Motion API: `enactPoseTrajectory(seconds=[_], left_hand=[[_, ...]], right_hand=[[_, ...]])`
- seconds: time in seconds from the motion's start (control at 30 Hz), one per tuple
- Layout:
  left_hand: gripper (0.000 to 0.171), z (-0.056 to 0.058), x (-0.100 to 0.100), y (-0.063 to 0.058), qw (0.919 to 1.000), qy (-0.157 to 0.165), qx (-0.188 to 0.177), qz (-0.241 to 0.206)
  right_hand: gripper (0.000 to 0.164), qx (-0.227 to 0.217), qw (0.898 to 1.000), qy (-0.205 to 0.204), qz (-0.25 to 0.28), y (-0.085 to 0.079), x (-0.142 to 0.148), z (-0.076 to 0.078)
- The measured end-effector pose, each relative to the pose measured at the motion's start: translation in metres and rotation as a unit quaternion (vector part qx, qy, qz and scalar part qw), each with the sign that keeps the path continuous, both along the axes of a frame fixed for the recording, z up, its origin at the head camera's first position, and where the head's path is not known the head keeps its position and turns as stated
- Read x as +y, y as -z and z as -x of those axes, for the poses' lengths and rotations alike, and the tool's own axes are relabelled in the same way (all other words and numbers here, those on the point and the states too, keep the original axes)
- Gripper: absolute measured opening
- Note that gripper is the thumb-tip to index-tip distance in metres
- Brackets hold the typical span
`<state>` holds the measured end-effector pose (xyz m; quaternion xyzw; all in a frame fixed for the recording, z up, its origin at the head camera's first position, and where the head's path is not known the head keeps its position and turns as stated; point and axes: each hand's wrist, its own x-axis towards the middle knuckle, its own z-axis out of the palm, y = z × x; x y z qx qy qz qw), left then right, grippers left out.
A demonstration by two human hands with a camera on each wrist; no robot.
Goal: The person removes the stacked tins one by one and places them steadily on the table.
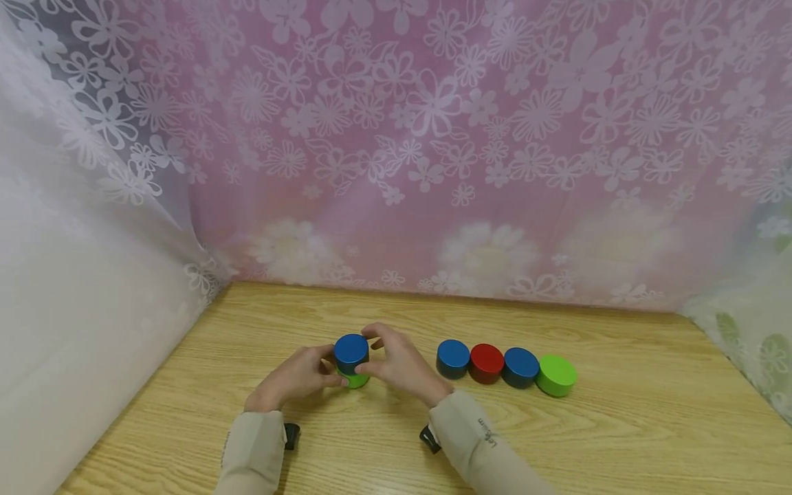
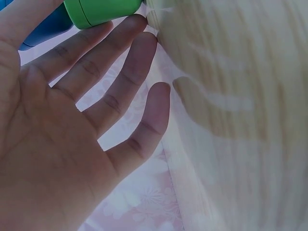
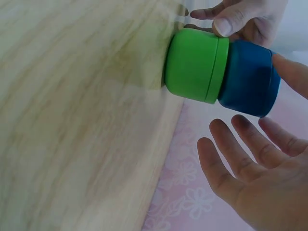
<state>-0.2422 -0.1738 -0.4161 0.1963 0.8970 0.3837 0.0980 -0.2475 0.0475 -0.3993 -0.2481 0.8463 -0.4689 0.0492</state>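
Observation:
A blue round tin (image 1: 351,349) stands on top of a green round tin (image 1: 355,379), left of the table's middle. My left hand (image 1: 300,377) pinches the green tin low down between thumb and fingers; its other fingers spread loosely in the left wrist view. From the right, my right hand (image 1: 402,363) holds the blue tin between thumb (image 3: 291,72) and forefinger. The remaining right fingers are extended beside the stack without touching it. In the right wrist view, the green tin (image 3: 195,65) rests against the wooden surface.
To the right, a touching row holds a blue tin (image 1: 453,359), a red tin (image 1: 486,363), another blue tin (image 1: 520,367) and a green tin (image 1: 557,375). A pink flowered curtain (image 1: 433,158) hangs behind the wooden table (image 1: 650,399); pale cloth (image 1: 86,295) borders the left.

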Motion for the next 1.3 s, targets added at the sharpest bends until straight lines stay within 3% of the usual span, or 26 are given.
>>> enactPoseTrajectory(seconds=[0.67, 0.9, 1.3], left_hand=[[0.047, 0.000, -0.001, -0.001, 0.9999, 0.003, -0.007, -0.007], [0.045, 0.000, -0.001, 0.000, 0.9999, 0.007, -0.005, -0.007], [0.048, 0.003, 0.000, 0.001, 0.9999, -0.008, -0.009, 0.002]], right_hand=[[0.061, 0.025, 1.000, 0.001, -0.010, 0.009, -0.012, 0.002], [0.057, 0.030, 1.000, -0.001, -0.004, 0.011, -0.010, 0.001], [0.060, 0.020, 0.999, 0.039, -0.007, -0.002, 0.011, 0.002]])
